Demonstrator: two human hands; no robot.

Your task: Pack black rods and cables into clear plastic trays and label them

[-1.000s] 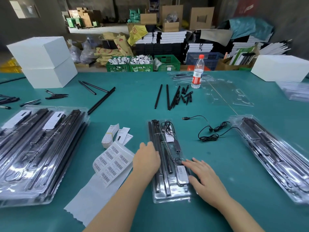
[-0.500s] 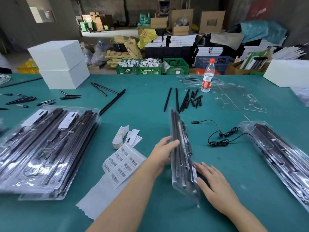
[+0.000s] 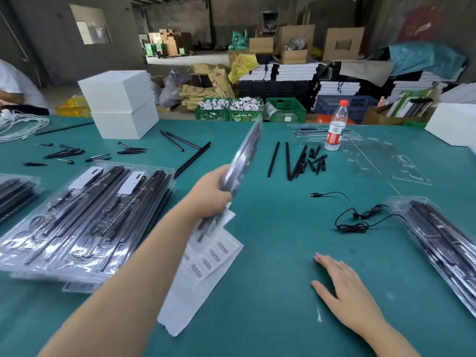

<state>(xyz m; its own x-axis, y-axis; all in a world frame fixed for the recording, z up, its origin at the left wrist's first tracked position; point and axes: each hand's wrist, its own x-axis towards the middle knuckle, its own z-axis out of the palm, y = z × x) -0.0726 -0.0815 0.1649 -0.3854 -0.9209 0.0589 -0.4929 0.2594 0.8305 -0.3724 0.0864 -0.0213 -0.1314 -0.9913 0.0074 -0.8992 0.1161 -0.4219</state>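
Note:
My left hand (image 3: 211, 191) grips a packed clear tray (image 3: 242, 161) of black rods, lifted off the green table (image 3: 270, 292) and tilted on edge, blurred by motion. My right hand (image 3: 342, 287) lies flat and open on the table, holding nothing. A stack of packed trays (image 3: 85, 222) lies at the left. Another packed tray (image 3: 443, 243) lies at the right. A black cable (image 3: 358, 217) is loose on the table. Loose black rods (image 3: 296, 161) lie further back. A sheet of barcode labels (image 3: 211, 256) lies under my left forearm.
White boxes (image 3: 121, 104) stand at the back left, another white box (image 3: 450, 122) at the back right. A water bottle (image 3: 336, 127) stands beside empty clear trays (image 3: 386, 155). Small black parts (image 3: 67, 153) are scattered at the left. A person (image 3: 15, 88) sits at the far left.
My left hand has lifted the packed tray off the table and swung it up and to the left. My right hand let go of it and stays on the table.

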